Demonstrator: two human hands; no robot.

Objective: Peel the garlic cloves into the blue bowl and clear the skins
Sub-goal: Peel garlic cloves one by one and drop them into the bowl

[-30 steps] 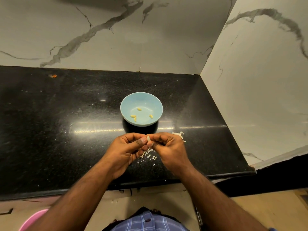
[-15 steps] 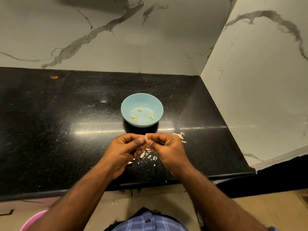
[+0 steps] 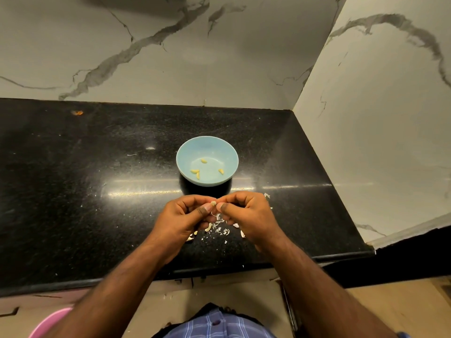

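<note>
Table edge: we stand at the near edge of the black table [image 3: 73, 215], and the skins [image 3: 217, 228] lie in a loose scatter just beneath our hands, close to that edge. A careless sweep of a wrist could push flakes off onto the floor, which would make clearing them harder.

Left hand: our left hand [image 3: 185, 215] has its fingers curled, thumb and forefinger pinching the garlic clove [image 3: 213, 203] from the left.

Right hand: our right hand [image 3: 244, 213] pinches the same clove from the right, fingertips nearly meeting the left ones. So both grips are narrow and closed on the one small clove, held above the table.

Slip risk: the clove is tiny and looks partly bare. We judge that a hard pull on the skin could pop it out of the pinch, down among the skins or off the table.

Skin risk: thin, light flakes may cling to our fingers and ride along with the clove.

Bowl: the blue bowl [image 3: 207, 147] sits just beyond our hands, with four peeled cloves [image 3: 197, 173] inside and no skins that we can see. A drop from where we hold now would fall short of its rim, so we would need to reach forward first. A knock on the rim might shift it.

Far skins: a few more flakes [image 3: 267, 196] lie just right of our right hand, easy to miss when clearing.
</note>
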